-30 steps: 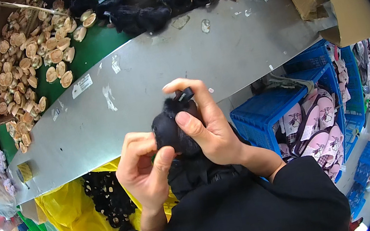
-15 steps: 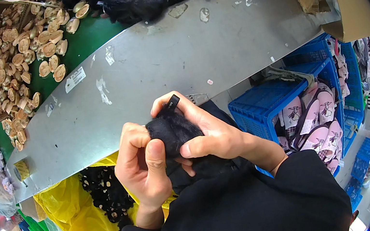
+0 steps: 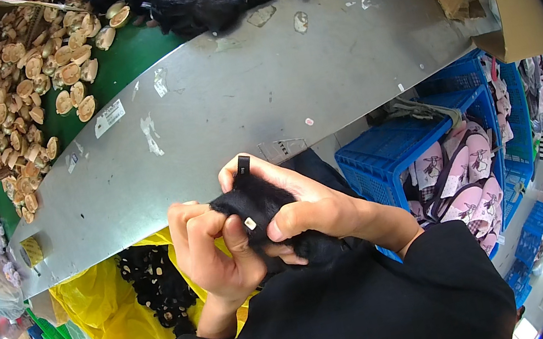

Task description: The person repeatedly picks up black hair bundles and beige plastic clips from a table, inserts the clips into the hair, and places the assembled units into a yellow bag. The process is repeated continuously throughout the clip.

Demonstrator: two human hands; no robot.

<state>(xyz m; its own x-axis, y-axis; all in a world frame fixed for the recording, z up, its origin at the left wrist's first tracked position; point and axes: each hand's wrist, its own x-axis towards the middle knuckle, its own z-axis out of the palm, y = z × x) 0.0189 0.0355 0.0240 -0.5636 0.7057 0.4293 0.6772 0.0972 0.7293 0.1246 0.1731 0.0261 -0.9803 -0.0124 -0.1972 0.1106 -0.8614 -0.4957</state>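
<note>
Both hands hold a black furry plush piece (image 3: 255,201) just off the near edge of the metal table. A small black fabric tag (image 3: 243,165) sticks up from its far side. On its face shows a small cream-coloured bit (image 3: 250,223). My left hand (image 3: 217,250) pinches the left side with curled fingers. From the right, my right hand (image 3: 313,205) wraps round the piece, thumb pressed on the near side and fingers partly hidden behind the fur.
Hollow tan plastic shells (image 3: 9,105) are heaped at the far left on a green surface. Black furry pieces (image 3: 207,0) lie along the back of the metal table (image 3: 218,106). A yellow bag (image 3: 111,325) holds small black pieces at lower left. Blue crates (image 3: 383,151) with pink slippers stand right.
The plush piece has been turned in my hands, so its cream bit now shows. The tag has shifted left and stands more upright. My left fingers have curled in closer.
</note>
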